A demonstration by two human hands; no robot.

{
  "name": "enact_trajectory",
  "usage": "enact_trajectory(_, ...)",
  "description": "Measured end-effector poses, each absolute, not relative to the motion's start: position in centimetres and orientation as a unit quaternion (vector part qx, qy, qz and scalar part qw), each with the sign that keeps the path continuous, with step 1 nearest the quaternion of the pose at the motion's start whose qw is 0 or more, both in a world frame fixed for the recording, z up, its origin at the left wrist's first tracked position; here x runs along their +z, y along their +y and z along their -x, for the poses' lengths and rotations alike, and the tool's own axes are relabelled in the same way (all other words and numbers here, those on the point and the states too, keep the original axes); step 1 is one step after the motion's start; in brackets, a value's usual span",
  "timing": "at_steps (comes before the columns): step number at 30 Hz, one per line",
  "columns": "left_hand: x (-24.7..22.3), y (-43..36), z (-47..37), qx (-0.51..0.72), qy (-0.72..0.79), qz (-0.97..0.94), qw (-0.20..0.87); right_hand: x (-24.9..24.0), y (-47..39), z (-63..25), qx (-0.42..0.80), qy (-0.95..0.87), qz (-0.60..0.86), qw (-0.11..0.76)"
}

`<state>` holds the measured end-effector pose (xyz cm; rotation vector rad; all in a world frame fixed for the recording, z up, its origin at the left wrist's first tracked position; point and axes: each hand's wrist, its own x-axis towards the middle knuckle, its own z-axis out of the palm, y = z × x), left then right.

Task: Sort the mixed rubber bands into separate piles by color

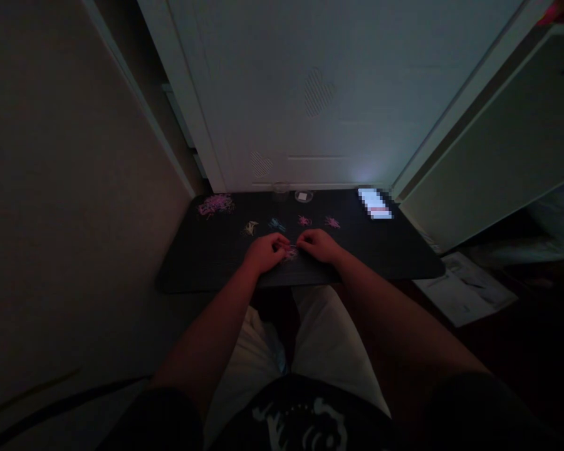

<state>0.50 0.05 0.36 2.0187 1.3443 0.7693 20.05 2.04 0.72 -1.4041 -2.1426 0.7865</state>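
Note:
Near the front edge of the dark table, my left hand [267, 252] and my right hand [318, 244] meet at a small pile of thin pinkish strands [290, 253]. The fingers of both hands are closed in pinches over it; what they hold is too small to make out. Beyond them lie a pale yellowish pile [250, 228], a blue pile [277, 223], a pink pile [304, 220] and another pink pile [332, 222]. A larger pink-purple heap [215, 205] is at the table's back left.
The table [207, 257] stands against a white panel. At its back are a clear container [281, 191], a round clear dish [304, 196] with a white square, and a lit phone [375, 203]. Printed paper [465, 288] lies lower right.

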Motion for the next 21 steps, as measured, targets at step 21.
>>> enact_trajectory(21,0.15,0.28,-0.58,0.303,0.513,-0.760,0.259,-0.22,1.74,-19.35,0.332,-0.718,0.501,0.352)
